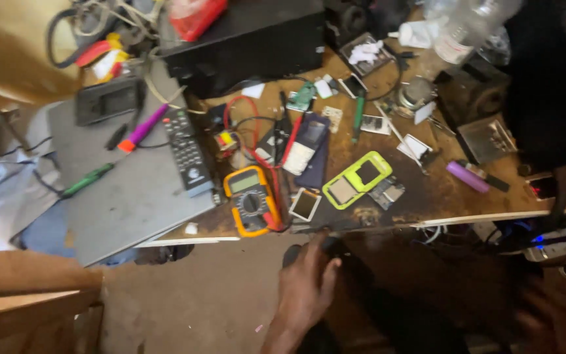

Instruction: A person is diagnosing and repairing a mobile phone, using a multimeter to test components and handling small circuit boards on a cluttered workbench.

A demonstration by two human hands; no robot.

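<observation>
A small dark object [327, 247] sits under the fingers of the left hand [306, 282], just below the front edge of the tabletop [427, 196]; it is too dark and blurred to say what it is. The left hand is curled around it, fingers closed on its top. The right hand [551, 314] shows only as a blur at the lower right, well apart from the left, and I cannot tell whether it is open or closed.

Just above the left hand, on the tabletop near its edge, lies a yellow multimeter [251, 200] with red leads, and beside it a small white-framed screen [305, 204]. To the right of that lies a lime-green phone shell [358, 179] (face up, with two square openings). A purple cylinder [467, 176] lies farther right. To the left, a black remote control [187, 151] rests on a grey laptop [126, 190], along with a green screwdriver [88, 179] and a purple-handled tool [143, 128].
</observation>
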